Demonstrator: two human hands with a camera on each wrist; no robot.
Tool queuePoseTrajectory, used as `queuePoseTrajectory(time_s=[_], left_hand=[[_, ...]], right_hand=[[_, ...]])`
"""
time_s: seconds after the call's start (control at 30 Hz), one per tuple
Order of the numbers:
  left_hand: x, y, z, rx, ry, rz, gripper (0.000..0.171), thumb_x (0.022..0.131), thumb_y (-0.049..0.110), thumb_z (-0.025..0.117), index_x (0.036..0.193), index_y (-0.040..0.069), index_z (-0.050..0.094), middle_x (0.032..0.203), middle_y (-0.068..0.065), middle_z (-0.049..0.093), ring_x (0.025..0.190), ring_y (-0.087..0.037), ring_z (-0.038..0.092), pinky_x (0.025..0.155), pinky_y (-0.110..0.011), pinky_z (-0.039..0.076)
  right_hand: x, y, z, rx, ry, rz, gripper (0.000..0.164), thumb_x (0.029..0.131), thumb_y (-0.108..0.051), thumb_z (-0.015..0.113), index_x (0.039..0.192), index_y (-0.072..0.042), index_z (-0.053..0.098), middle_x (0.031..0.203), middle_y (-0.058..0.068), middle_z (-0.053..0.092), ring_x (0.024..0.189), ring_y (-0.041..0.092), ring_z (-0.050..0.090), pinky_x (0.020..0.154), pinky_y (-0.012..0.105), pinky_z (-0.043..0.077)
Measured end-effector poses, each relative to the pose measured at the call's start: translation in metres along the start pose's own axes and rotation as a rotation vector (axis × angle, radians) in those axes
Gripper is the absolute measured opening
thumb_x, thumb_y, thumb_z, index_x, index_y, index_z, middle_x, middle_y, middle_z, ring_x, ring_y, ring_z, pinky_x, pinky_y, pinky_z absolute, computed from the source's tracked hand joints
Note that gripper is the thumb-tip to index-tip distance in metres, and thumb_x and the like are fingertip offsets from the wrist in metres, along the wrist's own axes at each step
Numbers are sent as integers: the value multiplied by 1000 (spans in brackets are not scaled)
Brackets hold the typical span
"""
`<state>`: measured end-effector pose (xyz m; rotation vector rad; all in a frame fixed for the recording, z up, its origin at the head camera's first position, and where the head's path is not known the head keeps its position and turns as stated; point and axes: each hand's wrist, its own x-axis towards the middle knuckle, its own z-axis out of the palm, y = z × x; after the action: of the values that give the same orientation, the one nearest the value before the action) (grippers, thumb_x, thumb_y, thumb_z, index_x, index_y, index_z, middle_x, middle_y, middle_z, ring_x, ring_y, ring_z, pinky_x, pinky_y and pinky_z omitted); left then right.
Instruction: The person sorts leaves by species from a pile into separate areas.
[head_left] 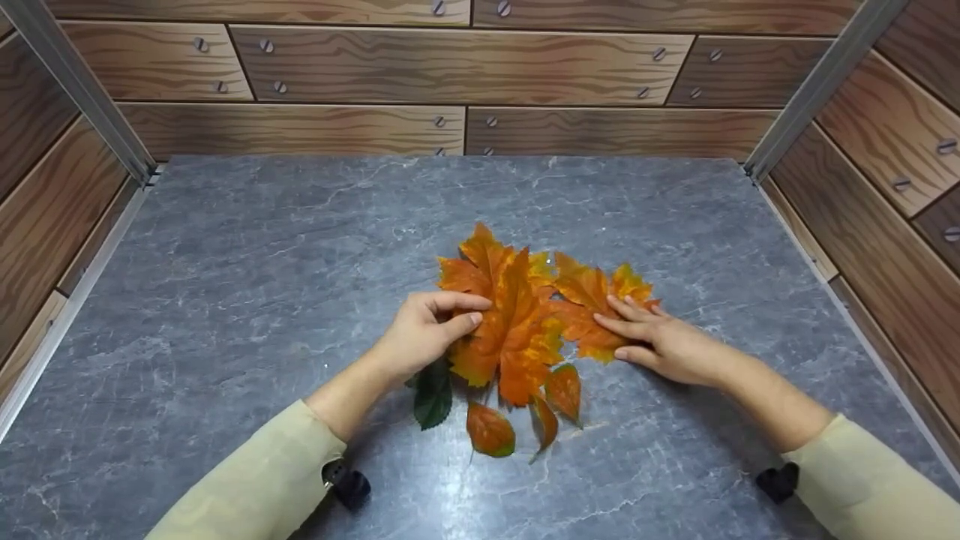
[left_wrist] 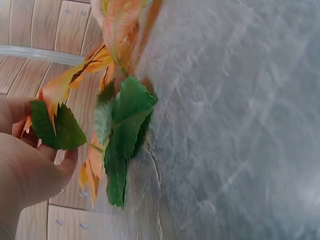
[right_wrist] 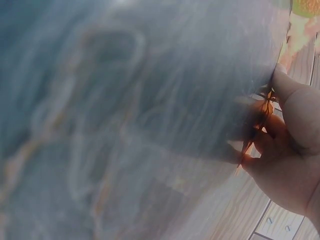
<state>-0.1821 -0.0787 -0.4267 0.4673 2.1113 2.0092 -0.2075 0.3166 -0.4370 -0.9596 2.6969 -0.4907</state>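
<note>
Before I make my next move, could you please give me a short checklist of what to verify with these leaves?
1. Left hand gripping the big orange leaf: ok, thumb and finger pinch its left side.
2. Right hand on the right-hand orange leaf: ok, fingers rest on it.
3. Green leaf fully visible from above: not ok, partly hidden.
4. Small orange leaves attached to the big one: cannot tell.
5. Sleeves clear of the leaves: ok, both lie well back.
</note>
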Motion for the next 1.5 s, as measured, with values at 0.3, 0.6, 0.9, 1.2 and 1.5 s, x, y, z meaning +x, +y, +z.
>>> queuePoseTrajectory(time_s=[0.3, 0.6, 0.9, 1.2, 1.5], left_hand=[[-1, 4, -1, -79, 13, 7, 22, 104, 3, 66, 120, 0, 79, 115, -9, 77, 93, -16, 70, 81, -28, 57], [-1, 8, -1, -35, 6, 62, 23, 106, 5, 62, 120, 0, 79, 119, -9, 77, 92, -17, 64, 80, -28, 53], [-3, 17, -3, -4, -2, 83, 27, 108, 6, 56, 123, 3, 78, 104, -5, 74, 76, -17, 54, 72, -29, 48], [-2, 26, -5, 4, 42, 93, 28, 109, 7, 54, 124, 7, 79, 130, -5, 73, 114, -21, 63, 96, -34, 52], [-2, 34, -13, -69, 71, 132, 28, 107, 7, 62, 132, 1, 73, 127, -12, 74, 110, -22, 68, 90, -29, 57]], right_hand=[[0, 0, 1, -8, 0, 9, 57, 110, -33, 61, 163, -18, 46, 172, 17, 25, 157, 45, 22, 122, 69, 16], [-2, 1, 3, -7, 6, 11, 57, 109, -33, 62, 162, -18, 47, 172, 17, 26, 156, 46, 24, 122, 69, 17], [0, 3, 3, 8, -1, 2, 58, 109, -32, 62, 162, -17, 46, 172, 17, 24, 157, 45, 23, 122, 70, 14], [1, 3, 2, 6, -7, 4, 57, 110, -33, 61, 163, -18, 46, 172, 17, 24, 157, 45, 22, 122, 71, 15], [1, 3, 0, 2, -16, 11, 57, 110, -35, 60, 163, -19, 46, 173, 16, 24, 157, 45, 22, 122, 70, 15]])
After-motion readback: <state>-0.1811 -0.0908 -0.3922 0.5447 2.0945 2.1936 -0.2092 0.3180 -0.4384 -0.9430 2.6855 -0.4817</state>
